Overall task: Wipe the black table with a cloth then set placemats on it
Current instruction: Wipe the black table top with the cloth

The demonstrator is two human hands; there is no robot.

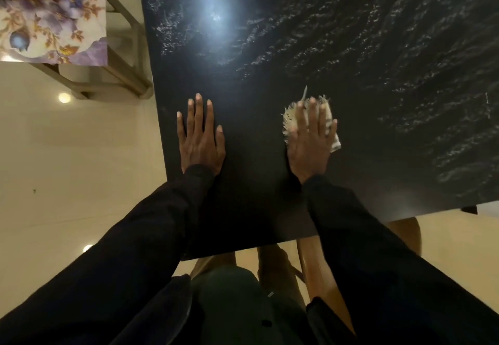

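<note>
Fingers point(305, 120) of right hand point(310, 144) flat atop cloth point(290, 117).

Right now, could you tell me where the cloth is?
Head view: the cloth lies on the black table under the flat right hand, right of the left hand.

Long black sleeves point(151, 223) reach the wrists, leaving the left hand point(201, 142) and right hand point(310, 147) bare. A dark green garment point(229, 290) shows nearest.
</note>
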